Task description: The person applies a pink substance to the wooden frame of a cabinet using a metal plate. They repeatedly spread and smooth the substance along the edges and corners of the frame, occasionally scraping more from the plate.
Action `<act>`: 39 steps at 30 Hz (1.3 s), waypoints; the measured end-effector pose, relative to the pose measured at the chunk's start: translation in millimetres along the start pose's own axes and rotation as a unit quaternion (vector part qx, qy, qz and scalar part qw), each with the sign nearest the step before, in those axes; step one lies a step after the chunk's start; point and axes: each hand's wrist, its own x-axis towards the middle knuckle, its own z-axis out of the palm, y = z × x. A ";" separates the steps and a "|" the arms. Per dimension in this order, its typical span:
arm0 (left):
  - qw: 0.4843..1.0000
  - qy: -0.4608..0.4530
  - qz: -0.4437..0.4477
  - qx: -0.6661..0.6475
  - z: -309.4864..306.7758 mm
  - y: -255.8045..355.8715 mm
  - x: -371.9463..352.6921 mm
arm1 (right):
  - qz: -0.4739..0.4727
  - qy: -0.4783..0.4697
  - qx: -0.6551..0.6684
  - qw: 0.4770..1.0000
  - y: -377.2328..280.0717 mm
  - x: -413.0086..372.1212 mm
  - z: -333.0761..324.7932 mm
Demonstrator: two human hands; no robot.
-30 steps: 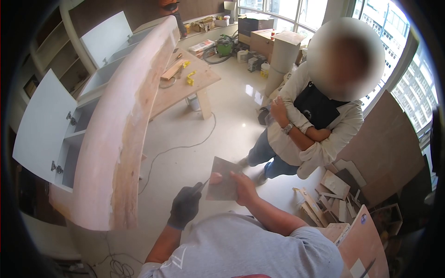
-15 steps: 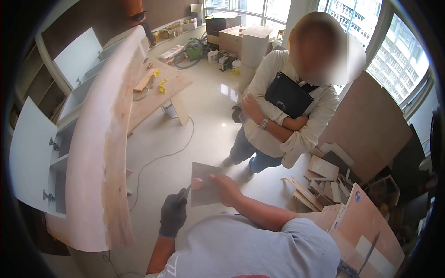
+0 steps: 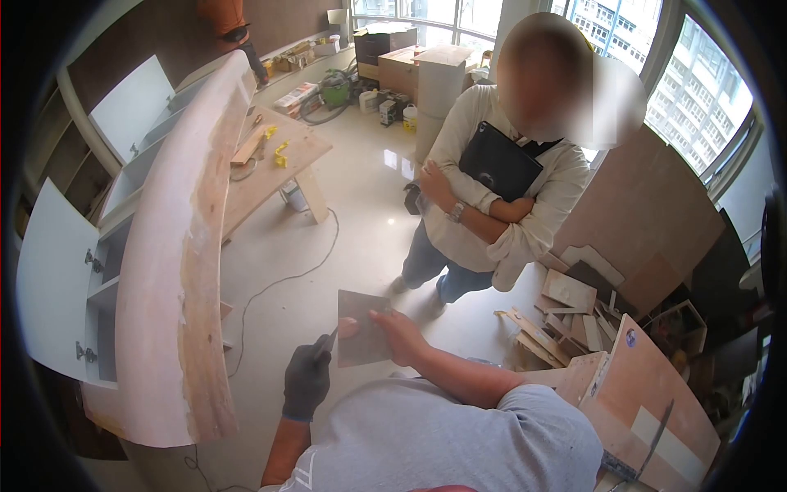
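My left hand (image 3: 307,382) wears a dark glove and is closed round the handle of a putty knife (image 3: 329,341). The knife's edge meets the left side of a thin grey plate (image 3: 361,340). A small pinkish patch of paste (image 3: 348,327) shows on the plate near that side. With bare fingers my right hand (image 3: 399,336) grips the plate's right edge, thumb on top. Both hands are in front of my chest, above the pale floor.
A long curved panel with open cabinet doors (image 3: 57,279) stands left. Behind it is a wooden workbench (image 3: 287,156). A person with crossed arms (image 3: 492,180) holds a black folder (image 3: 498,162). Wood offcuts (image 3: 566,312) lie right; another person (image 3: 225,25) is far back.
The view has shifted slightly, so the room and the person with the folder sit a little further left. My hands hold the same things in nearly the same pose.
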 end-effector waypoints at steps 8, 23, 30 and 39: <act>1.000 0.024 0.016 -0.004 2.4 -0.9 -3.9 | -0.003 0.003 -0.016 1.000 -2.3 -9.0 3.0; 0.999 0.014 0.035 0.016 3.4 -0.7 -9.4 | 0.021 0.020 -0.040 0.999 0.0 -13.0 4.3; 0.999 0.019 0.028 0.023 1.3 -1.8 -7.7 | 0.026 0.003 -0.027 0.999 1.9 -5.7 0.3; 0.999 0.004 0.039 0.028 4.8 -3.8 -5.3 | 0.029 0.005 -0.026 0.999 4.2 -1.6 -0.8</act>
